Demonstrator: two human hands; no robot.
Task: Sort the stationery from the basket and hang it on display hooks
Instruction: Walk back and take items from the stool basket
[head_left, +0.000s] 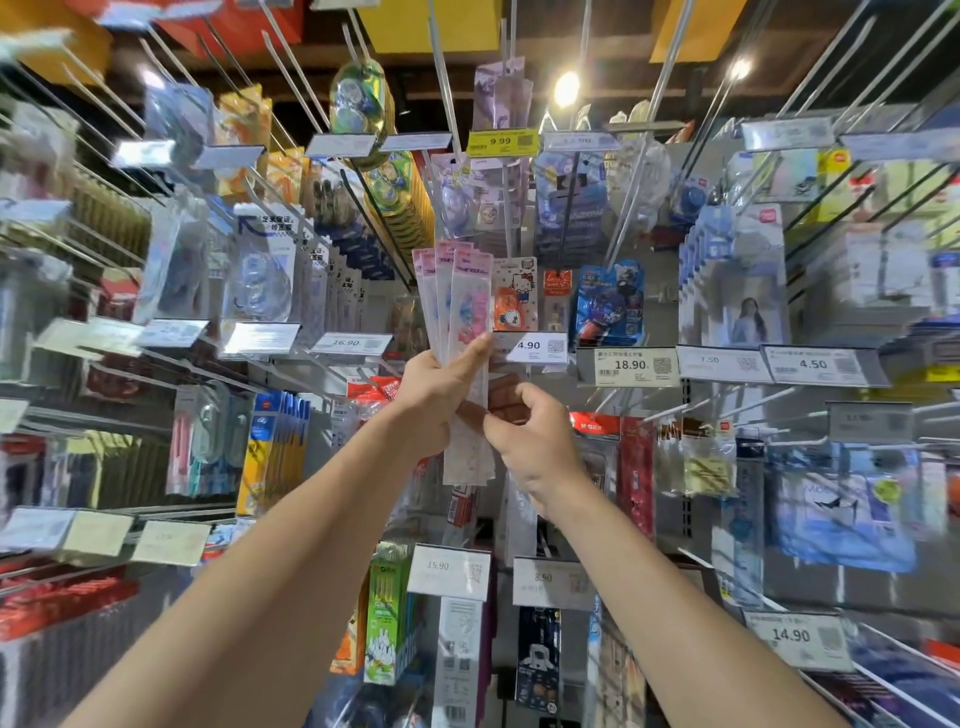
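Hook rack (662, 304) filled frame. Fan of pink-topped packs (460, 296) stood upright at frame centre. Left hand (439, 397) gripped fan mid-length, thumb extended. Right hand (530, 441), fingers curled, pinched fan's lower part. 4.90 price tag (535, 347) just right of fan.

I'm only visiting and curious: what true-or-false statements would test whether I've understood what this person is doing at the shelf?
1. The left hand holds several long pink-topped packets fanned out. True.
2. The right hand hangs idle, away from the packets. False: its curled fingers pinch the packets' lower part.
3. The yellow price tag above the packets reads 9.99. True.
4. The white tag beside the left thumb reads 18.90. False: that white tag reads 4.90; the 18.90 tag sits farther right.
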